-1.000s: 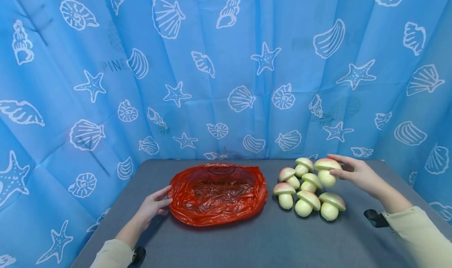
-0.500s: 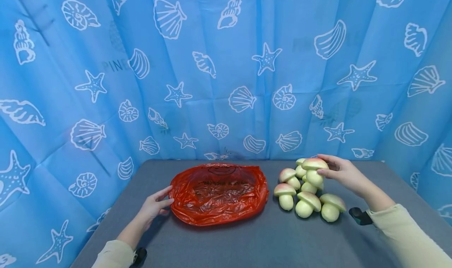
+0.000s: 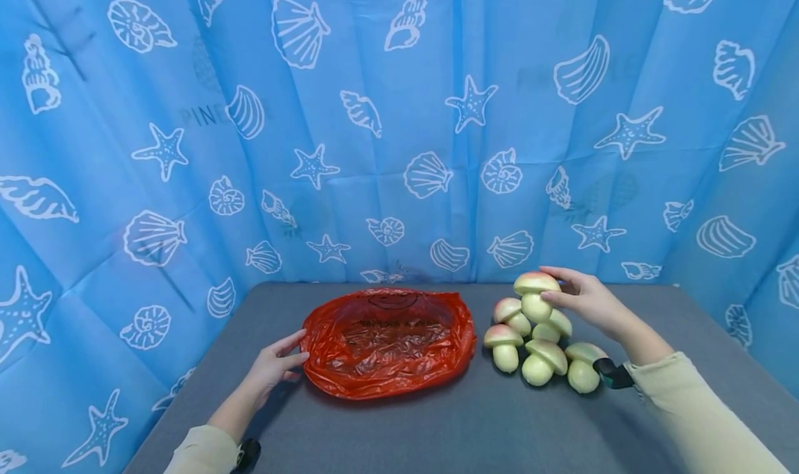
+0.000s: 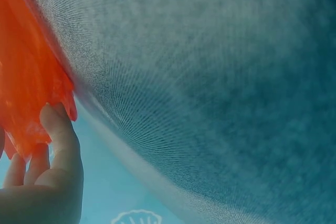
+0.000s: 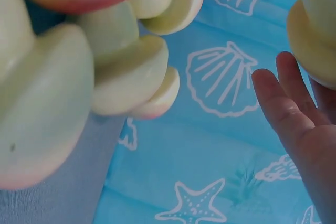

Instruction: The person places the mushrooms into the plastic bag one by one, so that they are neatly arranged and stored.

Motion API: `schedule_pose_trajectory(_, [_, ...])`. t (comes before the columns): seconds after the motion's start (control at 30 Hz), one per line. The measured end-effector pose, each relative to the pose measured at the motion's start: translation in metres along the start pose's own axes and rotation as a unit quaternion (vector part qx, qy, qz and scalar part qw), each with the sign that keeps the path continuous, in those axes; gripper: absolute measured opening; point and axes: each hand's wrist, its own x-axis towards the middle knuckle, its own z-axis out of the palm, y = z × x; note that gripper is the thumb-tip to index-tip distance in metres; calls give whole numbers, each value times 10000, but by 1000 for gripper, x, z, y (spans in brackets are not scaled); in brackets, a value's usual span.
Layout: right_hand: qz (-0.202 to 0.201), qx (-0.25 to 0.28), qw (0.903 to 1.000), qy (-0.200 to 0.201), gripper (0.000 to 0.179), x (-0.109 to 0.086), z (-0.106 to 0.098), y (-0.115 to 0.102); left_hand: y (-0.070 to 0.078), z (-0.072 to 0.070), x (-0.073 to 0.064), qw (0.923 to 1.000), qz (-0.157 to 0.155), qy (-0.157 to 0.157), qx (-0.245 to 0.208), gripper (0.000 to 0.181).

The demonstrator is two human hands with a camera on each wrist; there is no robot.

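My right hand [image 3: 589, 300] grips a toy mushroom [image 3: 537, 307] with a pale yellow stem and a pink-tinged cap, thumb on the near side. It is held upright over the back of a cluster of several similar mushrooms [image 3: 542, 363]. In the right wrist view the held mushroom [image 5: 321, 40] shows at the right edge by the fingers [image 5: 275, 90]. My left hand [image 3: 265, 373] touches the left rim of a red plastic bag [image 3: 387, 380], fingers fairly straight and thumb apart. The left wrist view shows the fingertips against the bag [image 4: 26, 87].
The bag lies spread on a grey table [image 3: 437, 432], dark print on its inner side, left of the mushrooms. Behind the table hangs a blue curtain [image 3: 374, 196] with white shells and starfish. A dark wrist device [image 3: 614, 373] overlaps the rightmost mushroom.
My right hand has moved left with the mushroom, from the right back of the cluster to above its back middle. My left hand stays at the bag's rim.
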Motion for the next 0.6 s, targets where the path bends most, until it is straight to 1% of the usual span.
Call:
schedule_pose_trajectory(0.17, [-173, 104, 9997, -108, 61, 5, 5, -2, 1, 1, 0, 10000, 19, 9, 4, 57])
schedule_pose_trajectory(0.4, [-231, 515, 9983, -164, 61, 13, 13, -7, 0, 0, 0, 10000, -6, 4, -4, 57])
schedule_pose_trajectory(0.6, [-222, 440, 9986, -213, 62, 20, 21, -14, -1, 0, 1, 10000, -38, 4, -30, 56])
